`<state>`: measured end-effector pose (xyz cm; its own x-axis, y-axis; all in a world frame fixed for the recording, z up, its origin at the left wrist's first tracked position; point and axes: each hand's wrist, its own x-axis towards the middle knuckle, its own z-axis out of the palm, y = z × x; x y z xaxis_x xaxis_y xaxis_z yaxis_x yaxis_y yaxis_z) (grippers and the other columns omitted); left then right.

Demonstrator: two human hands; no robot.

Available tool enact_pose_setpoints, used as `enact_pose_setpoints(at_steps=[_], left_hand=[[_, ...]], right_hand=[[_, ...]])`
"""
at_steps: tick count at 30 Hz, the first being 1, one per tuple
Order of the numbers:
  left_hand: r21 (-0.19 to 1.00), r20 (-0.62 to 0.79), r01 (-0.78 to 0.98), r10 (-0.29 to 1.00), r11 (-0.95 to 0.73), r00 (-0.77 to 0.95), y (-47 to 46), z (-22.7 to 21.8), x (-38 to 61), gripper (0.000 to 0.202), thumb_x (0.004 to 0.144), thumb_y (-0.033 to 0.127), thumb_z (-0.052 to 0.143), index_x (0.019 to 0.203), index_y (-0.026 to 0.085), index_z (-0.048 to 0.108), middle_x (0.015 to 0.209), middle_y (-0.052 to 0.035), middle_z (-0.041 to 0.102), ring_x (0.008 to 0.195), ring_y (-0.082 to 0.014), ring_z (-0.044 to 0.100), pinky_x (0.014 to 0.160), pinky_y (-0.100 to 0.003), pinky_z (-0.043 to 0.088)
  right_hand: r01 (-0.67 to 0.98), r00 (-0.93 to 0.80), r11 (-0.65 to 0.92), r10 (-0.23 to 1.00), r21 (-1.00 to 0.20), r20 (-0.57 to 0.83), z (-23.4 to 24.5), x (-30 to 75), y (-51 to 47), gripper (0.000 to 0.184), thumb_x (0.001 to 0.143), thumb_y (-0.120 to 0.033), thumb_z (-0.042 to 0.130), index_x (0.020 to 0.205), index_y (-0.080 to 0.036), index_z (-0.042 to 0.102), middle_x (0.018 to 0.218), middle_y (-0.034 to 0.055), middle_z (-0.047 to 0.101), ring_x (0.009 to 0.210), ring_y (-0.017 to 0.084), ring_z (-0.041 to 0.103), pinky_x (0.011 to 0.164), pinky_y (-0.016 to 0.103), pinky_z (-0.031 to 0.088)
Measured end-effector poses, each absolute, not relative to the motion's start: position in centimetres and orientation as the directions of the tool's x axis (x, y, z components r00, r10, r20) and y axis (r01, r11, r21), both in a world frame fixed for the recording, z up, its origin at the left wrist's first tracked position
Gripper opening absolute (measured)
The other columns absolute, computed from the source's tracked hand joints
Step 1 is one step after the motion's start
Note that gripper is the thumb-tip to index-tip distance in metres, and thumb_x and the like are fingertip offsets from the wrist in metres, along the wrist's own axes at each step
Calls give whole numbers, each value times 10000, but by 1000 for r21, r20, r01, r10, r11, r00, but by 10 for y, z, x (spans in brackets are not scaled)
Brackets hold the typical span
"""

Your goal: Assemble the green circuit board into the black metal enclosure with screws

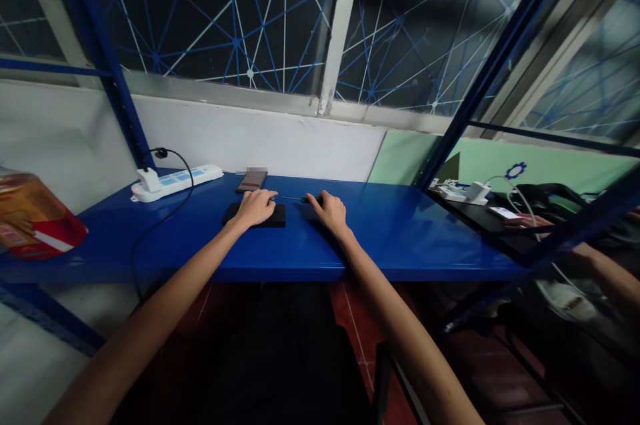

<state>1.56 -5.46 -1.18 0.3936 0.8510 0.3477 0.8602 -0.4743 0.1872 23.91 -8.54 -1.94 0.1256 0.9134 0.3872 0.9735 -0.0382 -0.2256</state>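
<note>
Now left hand [256,206] flat on black device [277,215]; right hand [329,210] just beside.

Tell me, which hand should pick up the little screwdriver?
Probably the right hand: it already rests on the screwdriver. The left hand lies flat on the black device.

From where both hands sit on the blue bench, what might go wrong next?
1. The left hand rests on a flat black device, while the right hand grips a thin screwdriver pointing toward it; a slip might scratch it.
2. A phone lies just behind the hands and may get knocked.
3. The black cable from the power strip drapes over the bench edge near the left forearm and might snag.
</note>
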Motion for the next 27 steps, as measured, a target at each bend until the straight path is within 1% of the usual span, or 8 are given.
enact_pose_setpoints(at_steps=[3,6,12,15,17,20,22,27], left_hand=[[214,408,842,829,-494,383,-54,-11,14,415,870,219,415,1201,190,663,1132,-55,715,1069,-232,642,942,-339,465],[247,444,837,824,-489,351,-52,-11,12,378,862,254,445,1141,213,697,1113,-35,724,1042,-235,653,937,-331,477],[334,363,813,861,-477,357,-54,-6,7,361,817,366,521,1102,253,711,989,-12,750,935,-225,677,801,-291,513],[338,307,771,837,-540,453,-57,0,4,447,785,548,569,1107,269,704,1052,-19,735,979,-240,664,804,-299,502],[329,267,733,803,-595,533,-58,3,1,549,726,616,624,1161,287,679,1145,-30,705,1044,-257,641,845,-313,487],[323,229,689,760,-649,608,-58,4,-2,641,670,605,686,1227,292,641,1245,-47,656,1119,-268,603,926,-336,456],[324,220,675,747,-663,627,-58,3,-3,656,669,593,688,1242,279,630,1254,-57,648,1126,-266,598,942,-337,447],[259,266,752,793,-606,547,-59,2,-3,726,651,676,660,1234,246,634,1171,-82,684,1048,-286,629,869,-346,470]], right_hand=[[976,114,-33,918,-215,380,-19,238,-86,524,949,-639,313,944,-214,621,930,90,720,872,226,661,632,263,363],[978,104,-26,920,-208,377,-19,237,-87,529,949,-638,316,953,-208,622,940,96,719,878,227,660,646,266,373],[976,90,-4,917,-218,389,-20,237,-88,513,947,-629,341,961,-203,627,942,97,720,880,229,660,644,270,378],[971,99,-6,919,-237,382,-19,237,-89,508,947,-624,349,973,-200,628,943,101,719,876,225,658,651,268,380],[966,112,-12,918,-257,380,-18,238,-89,508,946,-625,349,976,-202,629,941,100,720,871,221,657,652,265,377],[959,141,-27,911,-283,389,-17,240,-90,522,944,-636,335,963,-207,633,934,97,718,867,217,654,649,261,369],[954,159,-36,903,-297,400,-18,241,-90,538,943,-645,322,947,-208,635,922,94,716,857,217,653,639,260,361],[950,172,-36,890,-312,423,-18,244,-90,564,940,-659,302,923,-203,633,889,90,713,831,215,651,619,257,343]])
